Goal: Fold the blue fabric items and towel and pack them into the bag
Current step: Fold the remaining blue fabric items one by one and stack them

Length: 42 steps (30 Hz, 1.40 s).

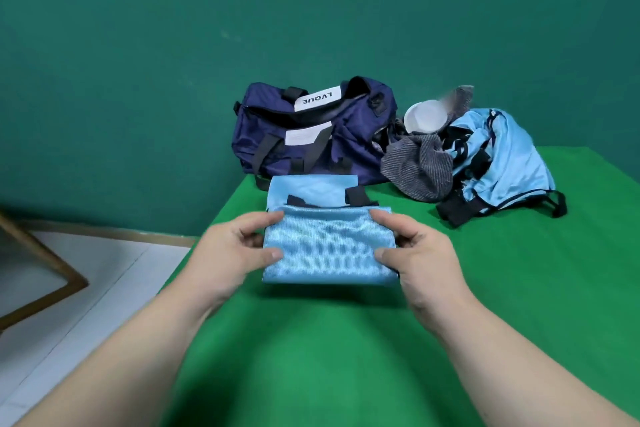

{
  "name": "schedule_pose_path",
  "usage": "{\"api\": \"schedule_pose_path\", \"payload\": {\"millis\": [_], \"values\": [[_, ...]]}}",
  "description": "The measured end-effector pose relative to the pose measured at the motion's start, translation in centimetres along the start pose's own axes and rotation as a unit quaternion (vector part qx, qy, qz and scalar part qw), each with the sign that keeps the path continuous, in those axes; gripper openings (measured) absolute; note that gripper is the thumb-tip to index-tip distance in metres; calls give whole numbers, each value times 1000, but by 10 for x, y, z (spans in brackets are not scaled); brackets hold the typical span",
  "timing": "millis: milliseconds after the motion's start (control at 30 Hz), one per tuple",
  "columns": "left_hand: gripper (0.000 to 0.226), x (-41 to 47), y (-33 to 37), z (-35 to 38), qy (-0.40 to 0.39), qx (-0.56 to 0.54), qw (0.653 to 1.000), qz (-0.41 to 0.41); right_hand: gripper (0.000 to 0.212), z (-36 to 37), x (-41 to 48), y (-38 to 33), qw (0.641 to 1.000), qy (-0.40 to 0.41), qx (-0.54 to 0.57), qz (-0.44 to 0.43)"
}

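l grip (233, 248), r grip (417, 253), fabric (329, 248); bag (308, 139) beyond

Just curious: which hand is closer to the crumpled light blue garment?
Right. The right hand grips the right edge of the folded blue fabric, nearer the camera and left of the crumpled garment; the left hand grips the fabric's left edge, farther off.

Single view, head-worn, wide-angle. Looks forward and down along the table (346, 357) toward the wall (173, 45) behind. Close range: left hand (235, 250) and right hand (419, 253), gripping the folded blue fabric (329, 250), at frame centre. Floor (69, 288) at left edge.
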<state>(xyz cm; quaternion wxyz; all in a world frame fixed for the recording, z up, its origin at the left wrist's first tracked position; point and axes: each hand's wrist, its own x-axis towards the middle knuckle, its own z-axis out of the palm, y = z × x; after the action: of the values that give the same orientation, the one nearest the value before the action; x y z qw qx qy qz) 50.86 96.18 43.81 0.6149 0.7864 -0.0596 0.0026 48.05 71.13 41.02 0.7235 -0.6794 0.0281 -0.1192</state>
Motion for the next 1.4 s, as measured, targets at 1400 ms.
{"api": "schedule_pose_path", "payload": {"millis": [1400], "values": [[93,160,-66,-33,-151,429,881,132,101,22,128,67,884,-115,-429,-147]]}}
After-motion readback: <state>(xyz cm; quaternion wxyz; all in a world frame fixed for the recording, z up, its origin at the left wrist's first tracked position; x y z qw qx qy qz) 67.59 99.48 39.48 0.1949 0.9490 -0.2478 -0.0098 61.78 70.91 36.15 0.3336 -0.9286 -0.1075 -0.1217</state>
